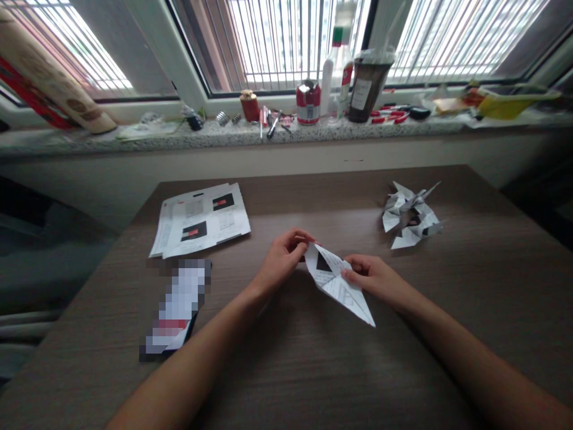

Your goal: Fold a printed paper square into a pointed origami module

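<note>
A folded sheet of printed paper [341,286], long and pointed like a diamond, is held up between my two hands over the table. My left hand [290,249] pinches its upper left tip, thumb and fingers pressed together. On the right edge, near the middle, my right hand [367,275] grips it with the thumb on top and the fingers behind. The lower tip points toward the front right and is free. Several folded paper pieces [418,230] lie in a cluster at the back right of the table.
A stack of printed sheets [233,227] lies at the back left of the brown table [286,370]. Nearer, beside my left forearm, is a blurred-out phone-like object [181,304]. Along the stone windowsill [156,142] stand a red can [308,103], a dark drink cup [364,89] and a bottle [336,71].
</note>
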A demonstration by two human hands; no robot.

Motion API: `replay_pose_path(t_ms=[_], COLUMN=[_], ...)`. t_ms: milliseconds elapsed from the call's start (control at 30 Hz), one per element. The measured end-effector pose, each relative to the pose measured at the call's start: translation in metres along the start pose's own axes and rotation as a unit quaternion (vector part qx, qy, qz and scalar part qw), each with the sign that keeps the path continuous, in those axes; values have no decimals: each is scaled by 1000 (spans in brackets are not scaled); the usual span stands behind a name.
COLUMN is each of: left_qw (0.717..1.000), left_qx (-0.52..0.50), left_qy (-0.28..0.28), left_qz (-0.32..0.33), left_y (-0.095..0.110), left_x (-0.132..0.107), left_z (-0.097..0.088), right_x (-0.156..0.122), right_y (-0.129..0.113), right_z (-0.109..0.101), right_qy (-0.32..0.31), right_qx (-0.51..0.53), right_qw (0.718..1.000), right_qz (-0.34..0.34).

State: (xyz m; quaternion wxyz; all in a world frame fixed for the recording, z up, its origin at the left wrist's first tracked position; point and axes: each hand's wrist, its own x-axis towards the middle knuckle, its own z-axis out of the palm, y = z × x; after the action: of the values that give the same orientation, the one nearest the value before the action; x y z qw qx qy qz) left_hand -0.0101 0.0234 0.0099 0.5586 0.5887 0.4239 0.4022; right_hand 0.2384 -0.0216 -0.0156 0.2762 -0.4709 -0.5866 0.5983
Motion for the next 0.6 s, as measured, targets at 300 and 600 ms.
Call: replay_pose_path(t_ms=[300, 600], left_qw=[997, 999], left_qx=[71, 35], left_qy=[-3, 1], left_qz=[16, 26], left_y=[5, 2], left_x=[-3, -2], left_z=[1, 2], right_x=[-4, -8], right_y=[-9, -11], right_z=[4, 5], right_qy=[-6, -11], right_qx=[-2, 3], right_qw=[1000, 1000], right_qz=[4, -10])
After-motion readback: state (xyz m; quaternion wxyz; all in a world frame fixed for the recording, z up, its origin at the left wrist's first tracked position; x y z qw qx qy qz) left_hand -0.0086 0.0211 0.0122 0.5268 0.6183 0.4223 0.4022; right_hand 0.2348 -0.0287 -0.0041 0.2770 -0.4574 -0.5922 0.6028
